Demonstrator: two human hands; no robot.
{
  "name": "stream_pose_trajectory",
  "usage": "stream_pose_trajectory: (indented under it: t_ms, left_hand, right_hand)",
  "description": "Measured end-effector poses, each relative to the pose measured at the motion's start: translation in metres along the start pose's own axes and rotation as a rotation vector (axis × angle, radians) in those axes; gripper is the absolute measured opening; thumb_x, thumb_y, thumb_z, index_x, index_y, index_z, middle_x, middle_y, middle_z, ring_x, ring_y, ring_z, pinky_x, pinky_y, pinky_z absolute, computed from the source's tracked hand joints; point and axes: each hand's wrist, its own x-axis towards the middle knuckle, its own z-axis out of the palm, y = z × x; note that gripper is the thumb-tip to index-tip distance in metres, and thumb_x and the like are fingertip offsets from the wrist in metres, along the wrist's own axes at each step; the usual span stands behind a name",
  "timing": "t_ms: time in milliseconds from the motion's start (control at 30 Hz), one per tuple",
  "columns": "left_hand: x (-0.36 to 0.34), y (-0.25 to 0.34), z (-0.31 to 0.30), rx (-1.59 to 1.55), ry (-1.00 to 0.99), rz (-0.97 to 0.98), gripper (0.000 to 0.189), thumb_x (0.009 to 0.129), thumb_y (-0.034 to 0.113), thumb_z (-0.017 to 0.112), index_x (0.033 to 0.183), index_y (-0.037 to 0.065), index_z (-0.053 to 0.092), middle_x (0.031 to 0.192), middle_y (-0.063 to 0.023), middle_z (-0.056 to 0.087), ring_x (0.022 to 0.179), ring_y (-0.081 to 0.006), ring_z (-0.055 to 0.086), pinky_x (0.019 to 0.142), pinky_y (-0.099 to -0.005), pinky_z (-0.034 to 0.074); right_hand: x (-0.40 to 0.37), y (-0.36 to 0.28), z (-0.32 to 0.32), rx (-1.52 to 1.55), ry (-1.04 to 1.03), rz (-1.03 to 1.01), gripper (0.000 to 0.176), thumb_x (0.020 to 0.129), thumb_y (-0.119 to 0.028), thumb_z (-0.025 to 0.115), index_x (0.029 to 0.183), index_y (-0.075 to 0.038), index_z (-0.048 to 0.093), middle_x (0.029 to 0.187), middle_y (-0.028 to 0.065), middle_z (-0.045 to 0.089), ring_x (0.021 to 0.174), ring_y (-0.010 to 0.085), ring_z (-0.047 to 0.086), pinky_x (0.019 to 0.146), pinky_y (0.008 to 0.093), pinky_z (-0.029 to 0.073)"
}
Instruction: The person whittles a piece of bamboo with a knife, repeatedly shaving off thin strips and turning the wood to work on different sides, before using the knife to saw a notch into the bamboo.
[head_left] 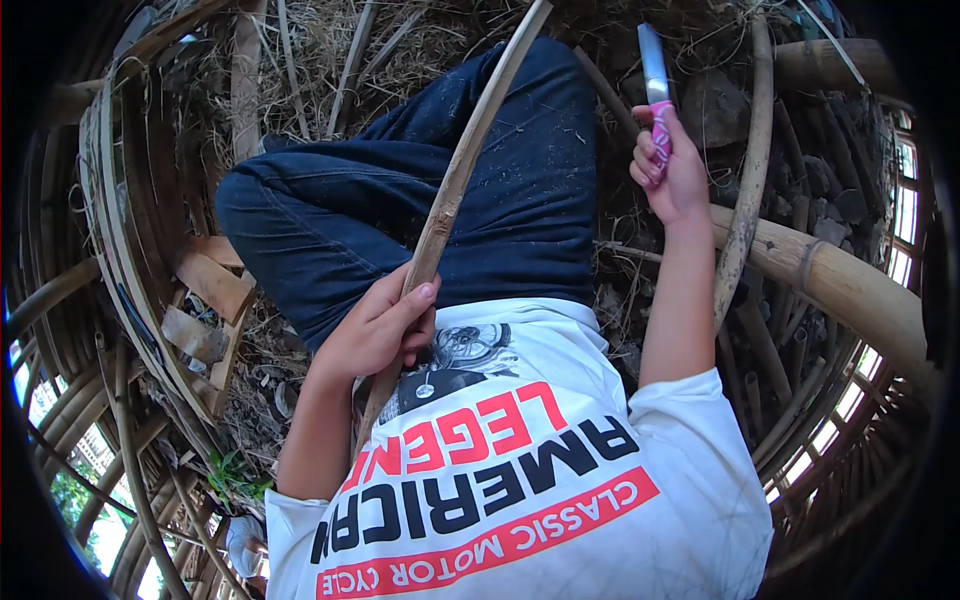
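My left hand (385,320) is closed round a long bamboo strip (465,165), its thumb lying along the strip. The strip slants up and to the right across my dark trousers (400,190), and its lower part runs down beside my shirt. Out to the right, apart from the strip, my right hand (672,165) grips a knife by its pink patterned handle (660,135). The knife's blade (652,65) points away from me, toward the top of the view, and touches nothing that I can see.
A thick bamboo pole (820,265) lies to the right, with a thinner curved pole (750,180) crossing it. Split bamboo pieces (215,280) and long strips (110,210) are at the left. Dry straw (430,75) covers the ground ahead. Slatted walls curve round both sides.
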Motion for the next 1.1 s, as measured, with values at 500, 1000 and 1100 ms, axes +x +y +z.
stream_pose_trajectory:
  t_ms: [500,1000,1100]
  left_hand:
    - [0.008,-0.006,0.004,-0.123,-0.062,-0.045,0.027,0.100,0.037,0.042,0.096,0.010,0.041,0.053,0.0017,0.039,0.043,-0.0053,0.034,0.041,-0.0196,0.033]
    - [0.007,-0.003,0.020,0.004,0.082,-0.112,0.023,0.102,0.030,0.042,0.098,0.008,0.044,0.056,0.0024,0.040,0.044,-0.0055,0.036,0.041,-0.0211,0.033]
    - [0.006,-0.004,0.024,0.040,0.128,-0.105,0.024,0.102,0.030,0.042,0.101,0.006,0.044,0.056,0.0028,0.040,0.044,-0.0055,0.036,0.042,-0.0214,0.033]
  right_hand:
    - [-0.043,0.058,0.088,-1.037,-0.209,-0.464,0.032,0.097,-0.029,0.050,0.087,0.000,0.059,0.065,0.0218,0.060,0.063,0.0392,0.062,0.053,0.0394,0.047]
    - [-0.043,0.067,0.083,-1.709,-0.202,-0.537,0.048,0.098,-0.044,0.044,0.077,-0.005,0.062,0.060,0.0187,0.063,0.061,0.0356,0.066,0.053,0.0419,0.055]
    - [-0.040,0.065,0.082,-1.760,-0.218,-0.511,0.050,0.097,-0.046,0.043,0.076,-0.005,0.062,0.060,0.0184,0.063,0.060,0.0349,0.067,0.052,0.0410,0.055]
